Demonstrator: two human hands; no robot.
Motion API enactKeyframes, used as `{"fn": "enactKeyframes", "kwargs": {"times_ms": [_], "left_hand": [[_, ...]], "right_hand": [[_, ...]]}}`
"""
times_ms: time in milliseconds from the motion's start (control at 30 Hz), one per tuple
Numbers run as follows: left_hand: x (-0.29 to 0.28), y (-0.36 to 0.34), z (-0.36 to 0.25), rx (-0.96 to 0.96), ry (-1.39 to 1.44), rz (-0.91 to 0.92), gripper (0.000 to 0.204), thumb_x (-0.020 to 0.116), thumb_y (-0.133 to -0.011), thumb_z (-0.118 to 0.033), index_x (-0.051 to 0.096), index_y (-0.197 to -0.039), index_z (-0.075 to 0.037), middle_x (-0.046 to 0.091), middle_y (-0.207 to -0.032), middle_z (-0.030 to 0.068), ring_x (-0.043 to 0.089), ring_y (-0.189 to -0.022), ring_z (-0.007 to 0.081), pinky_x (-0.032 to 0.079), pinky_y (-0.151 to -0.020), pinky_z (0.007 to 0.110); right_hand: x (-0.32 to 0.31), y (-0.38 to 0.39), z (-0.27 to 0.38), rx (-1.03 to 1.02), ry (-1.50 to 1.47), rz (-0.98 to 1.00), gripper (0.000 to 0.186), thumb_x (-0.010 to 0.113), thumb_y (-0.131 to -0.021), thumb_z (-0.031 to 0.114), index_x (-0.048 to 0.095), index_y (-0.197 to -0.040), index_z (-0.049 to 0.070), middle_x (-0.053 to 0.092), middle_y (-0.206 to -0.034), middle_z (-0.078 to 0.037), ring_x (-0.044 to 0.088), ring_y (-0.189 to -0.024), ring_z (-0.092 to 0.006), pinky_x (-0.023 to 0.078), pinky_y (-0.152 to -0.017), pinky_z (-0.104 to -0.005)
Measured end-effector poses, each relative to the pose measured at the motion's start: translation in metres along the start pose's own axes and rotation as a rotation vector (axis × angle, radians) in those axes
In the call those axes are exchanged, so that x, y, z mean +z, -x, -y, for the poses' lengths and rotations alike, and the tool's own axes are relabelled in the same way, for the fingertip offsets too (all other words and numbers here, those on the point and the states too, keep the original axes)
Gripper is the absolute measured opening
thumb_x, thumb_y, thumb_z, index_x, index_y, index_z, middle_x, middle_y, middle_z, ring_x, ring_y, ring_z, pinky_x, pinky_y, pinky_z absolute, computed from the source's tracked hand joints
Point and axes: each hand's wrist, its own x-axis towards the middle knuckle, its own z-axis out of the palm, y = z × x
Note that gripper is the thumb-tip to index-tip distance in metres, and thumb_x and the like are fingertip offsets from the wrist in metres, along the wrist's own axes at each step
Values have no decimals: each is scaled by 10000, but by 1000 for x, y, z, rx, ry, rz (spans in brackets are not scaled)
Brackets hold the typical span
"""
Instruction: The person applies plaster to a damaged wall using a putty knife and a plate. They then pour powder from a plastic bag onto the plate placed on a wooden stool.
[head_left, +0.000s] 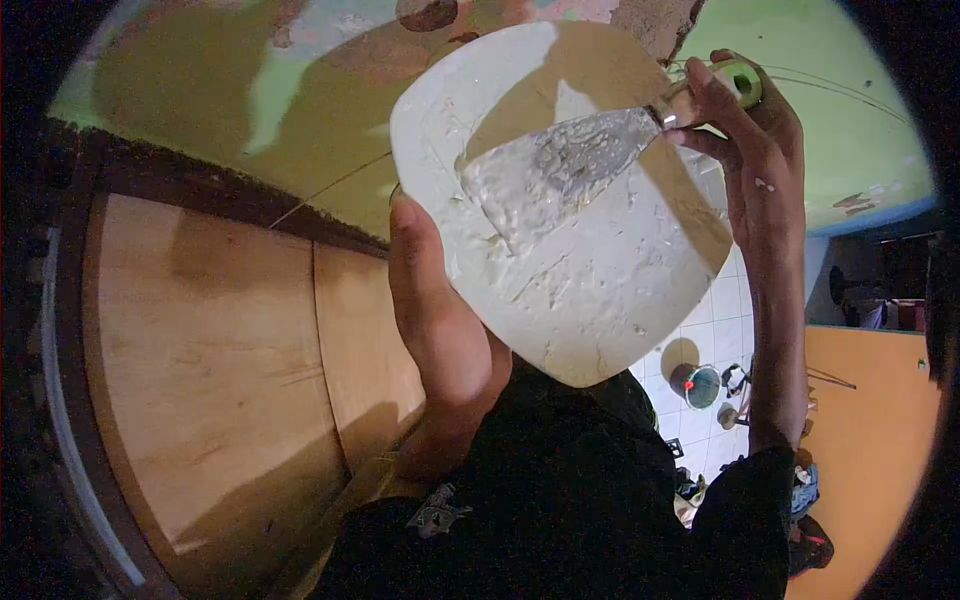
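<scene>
My left hand [435, 315] grips a rounded white board [595, 315] by its left edge, thumb along the rim. Wet white paste is smeared over the board in streaks and lumps. In my right hand [750, 150] is a putty knife [590, 160] with a metal blade and a handle with a green end. Its blade lies across the upper part of the board, coated with paste, especially toward the wide tip.
A patchy green wall [200, 145] spans the top above wooden panels [210, 370] at the left. Below, on white floor tiles, stand a bucket [702, 390] and several small items. An orange surface [870, 440] fills the lower right.
</scene>
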Motion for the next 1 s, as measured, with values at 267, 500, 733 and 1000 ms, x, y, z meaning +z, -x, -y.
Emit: {"fn": "enactKeyframes", "kwargs": {"times_ms": [267, 500, 733, 1000], "left_hand": [[-2, -8, -11, -32, -79, -23, 564, 387, -1028, -391, 375, -1413, 21, 478, -1406, 176, 476, -1275, 312, 340, -1099, 429], [-9, -4, -8, -111, -63, 9, 554, 371, -1029, -354, 334, -1433, 25, 448, -1433, 179, 451, -1303, 311, 321, -1113, 443], [-18, -4, -3, -95, -93, -43, 469, 394, -1035, -354, 341, -1407, -74, 494, -1355, 120, 524, -1217, 255, 443, -1008, 420], [-18, -6, -6, -84, -26, -3, 468, 395, -1032, -351, 343, -1402, -68, 480, -1369, 122, 506, -1240, 257, 430, -1028, 429]], "right_hand": [[5, 6, 0, 126, 22, -23, 344, 639, -929, 189, 551, -1156, -55, 620, -959, -97, 633, -794, -124, 579, -664, -243], [11, 19, 9, 197, 0, -54, 341, 662, -915, 197, 553, -1128, -47, 613, -932, -85, 618, -759, -104, 565, -648, -235], [-3, 20, 16, 161, 293, -53, 368, 783, -810, 224, 600, -1002, -31, 653, -824, -82, 646, -719, -144, 545, -667, -259], [-19, 24, 17, -192, 565, 306, 328, 831, -704, 90, 678, -988, 28, 685, -951, -61, 649, -857, -171, 534, -731, -292]]}}
